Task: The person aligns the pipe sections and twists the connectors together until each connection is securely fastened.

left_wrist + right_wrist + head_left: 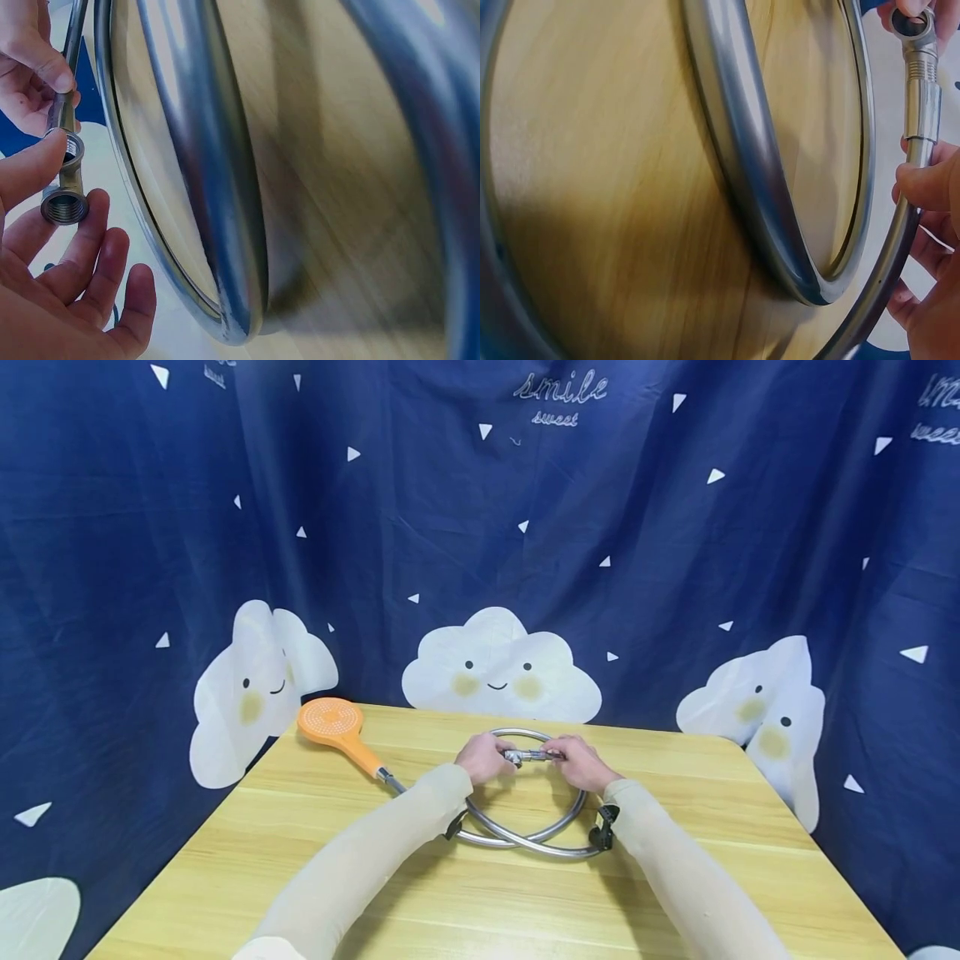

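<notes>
Your left hand (483, 760) pinches the metal fitting (72, 178) while your right hand (583, 764) pinches the hose (883, 276) just behind its connector nut (922, 109), so the joined pieces lie between your hands, long axis running left to right above the table (487, 906).

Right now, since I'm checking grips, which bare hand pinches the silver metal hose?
The right hand pinches the silver hose beside its shiny collar; the left hand holds the threaded metal fitting.

wooden tabletop (750, 827) | dark blue curtain (450, 510) behind | smiling white cloud print (498, 652) | white triangles (485, 432) | "smile sweet" lettering (561, 389)
</notes>
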`<move>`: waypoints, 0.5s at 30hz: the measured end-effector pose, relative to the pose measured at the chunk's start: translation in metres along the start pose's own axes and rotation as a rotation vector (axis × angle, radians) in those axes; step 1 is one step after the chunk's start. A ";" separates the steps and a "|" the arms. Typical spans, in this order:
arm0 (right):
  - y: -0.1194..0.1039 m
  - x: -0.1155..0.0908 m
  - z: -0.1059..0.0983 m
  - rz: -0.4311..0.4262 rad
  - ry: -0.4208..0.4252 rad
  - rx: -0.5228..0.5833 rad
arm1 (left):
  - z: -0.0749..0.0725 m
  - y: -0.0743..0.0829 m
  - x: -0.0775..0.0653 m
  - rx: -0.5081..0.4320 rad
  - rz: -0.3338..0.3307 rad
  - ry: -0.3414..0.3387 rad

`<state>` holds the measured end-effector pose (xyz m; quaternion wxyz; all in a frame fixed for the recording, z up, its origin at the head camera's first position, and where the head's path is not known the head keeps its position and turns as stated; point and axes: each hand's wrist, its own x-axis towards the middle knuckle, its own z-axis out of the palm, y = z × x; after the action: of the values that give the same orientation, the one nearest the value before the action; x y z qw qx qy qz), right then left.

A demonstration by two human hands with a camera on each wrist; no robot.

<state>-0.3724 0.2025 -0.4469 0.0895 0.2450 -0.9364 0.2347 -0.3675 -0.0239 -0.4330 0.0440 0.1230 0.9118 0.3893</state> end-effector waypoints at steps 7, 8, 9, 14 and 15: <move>-0.001 0.000 -0.001 -0.017 0.009 -0.022 | 0.000 0.004 -0.002 0.022 0.024 0.002; -0.001 0.000 -0.002 -0.021 0.010 -0.022 | 0.000 0.004 -0.002 0.028 0.026 0.003; -0.001 0.000 -0.002 -0.028 0.010 -0.020 | 0.000 0.005 -0.003 0.034 0.029 0.004; 0.000 0.001 -0.002 -0.085 0.005 0.018 | 0.000 0.006 -0.003 0.050 0.035 0.002; 0.000 0.001 -0.002 -0.092 0.001 0.027 | 0.000 0.006 -0.003 0.052 0.037 0.000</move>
<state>-0.3726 0.2030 -0.4449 0.0971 0.2889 -0.9208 0.2432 -0.3636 -0.0204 -0.4284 0.0334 0.1407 0.9193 0.3660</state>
